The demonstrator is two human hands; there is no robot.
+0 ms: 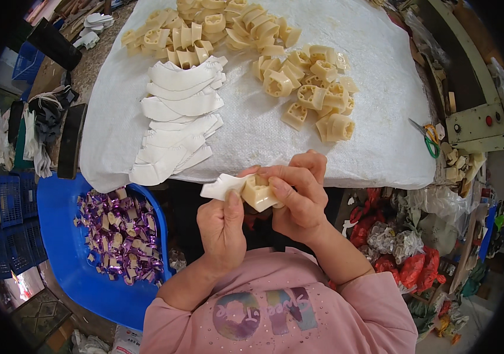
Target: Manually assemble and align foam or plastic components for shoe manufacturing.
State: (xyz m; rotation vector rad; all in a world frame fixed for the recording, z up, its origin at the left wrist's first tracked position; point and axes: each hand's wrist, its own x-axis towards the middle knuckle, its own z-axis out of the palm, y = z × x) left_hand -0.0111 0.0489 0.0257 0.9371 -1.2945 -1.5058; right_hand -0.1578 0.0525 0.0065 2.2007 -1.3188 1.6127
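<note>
Just off the table's near edge, both my hands hold a cream shoe-heel block [259, 197] with a hollowed top. My left hand [221, 231] pinches a white strip [222, 186] between thumb and fingers against the block's left side. My right hand [300, 203] grips the block's right side, thumb and forefinger at its upper rim. Beyond them on the table, curved white strips [176, 138] lie overlapped in a column. A pile of cream heel blocks [317, 88] sits to the right of the strips, and more cream blocks [205, 26] lie in rows at the far side.
White woven cloth [381, 112] covers the table. Scissors with green and orange handles [431, 140] rest at its right edge. At lower left stands a blue tub [66, 236] of shiny purple pieces [125, 236]. A dark phone-like slab [72, 141] lies left; red bags [414, 268] fill the right floor.
</note>
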